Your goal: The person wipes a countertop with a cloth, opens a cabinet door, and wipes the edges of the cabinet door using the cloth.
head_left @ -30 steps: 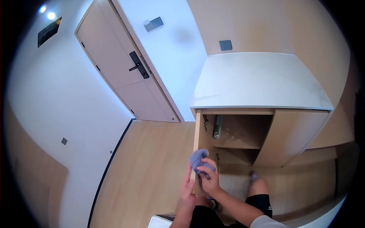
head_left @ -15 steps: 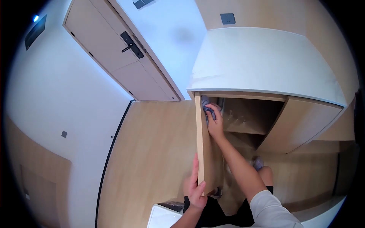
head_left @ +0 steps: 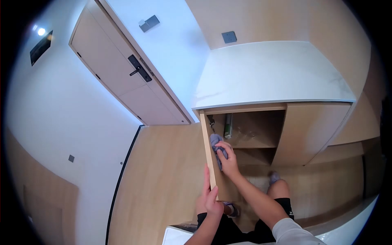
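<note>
A wooden cabinet door [head_left: 207,151] stands swung out toward me, seen nearly edge-on. My left hand [head_left: 212,200] grips its outer edge near the lower end, thumb on one side and fingers on the other. Against the door's inner face, my right hand [head_left: 228,160] presses a bunched grey-purple cloth [head_left: 216,141]. A metal hinge [head_left: 211,121] shows just above the cloth. Inside the open cabinet, a green-and-white cylindrical roll [head_left: 228,126] lies on the shelf [head_left: 261,141], with some clear plastic beside it.
Above the cabinet is a white marbled countertop [head_left: 269,73]. A second cabinet door [head_left: 314,130] is closed on the right. A pinkish room door [head_left: 126,69] with a black handle is at the left. A white-rimmed object [head_left: 175,237] sits near my left forearm.
My right hand has drawn the cloth down the door's inner face, toward me, uncovering the hinge and the roll. My left hand keeps hold of the door edge. The view has shifted slightly.
</note>
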{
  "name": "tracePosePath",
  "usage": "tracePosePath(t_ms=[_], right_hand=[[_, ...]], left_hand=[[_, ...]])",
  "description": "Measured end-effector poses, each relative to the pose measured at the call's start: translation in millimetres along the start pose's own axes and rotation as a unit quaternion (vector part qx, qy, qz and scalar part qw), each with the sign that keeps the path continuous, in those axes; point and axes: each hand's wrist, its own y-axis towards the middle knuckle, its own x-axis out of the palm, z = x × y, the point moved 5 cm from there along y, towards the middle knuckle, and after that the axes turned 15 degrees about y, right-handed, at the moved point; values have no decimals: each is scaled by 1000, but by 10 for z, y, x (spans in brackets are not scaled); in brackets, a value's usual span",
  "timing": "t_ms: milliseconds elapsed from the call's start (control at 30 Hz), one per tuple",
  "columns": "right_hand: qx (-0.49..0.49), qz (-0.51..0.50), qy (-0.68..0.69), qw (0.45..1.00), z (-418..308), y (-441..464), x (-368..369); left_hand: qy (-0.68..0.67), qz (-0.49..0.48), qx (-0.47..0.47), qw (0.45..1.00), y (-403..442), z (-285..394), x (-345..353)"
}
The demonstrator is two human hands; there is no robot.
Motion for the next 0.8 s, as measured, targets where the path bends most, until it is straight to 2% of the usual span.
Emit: tracePosePath(t_ms=[100,200,267,400,667,800], right_hand=[[-4,0,-6,1000,-323,-347,-39],[32,-12,24,999,-668,-704,18],[13,-10,33,999,-879,-928,56],[3,4,25,1000,-1107,-1283,109],[-20,-28,-1,999,-1019,-1543,125],[-36,-25,-7,999,-851,-1245,223]], left_hand=[[-34,-5,1,999,1,-108,-17],[-4,-25,30,999,42,-87,-60],[55,-24,36,998,25,-36,-89],[47,-32,37,998,-15,-113,-153],[52,-37,26,998,-35,-29,-223],[127,-18,77,989,15,-54,-343]])
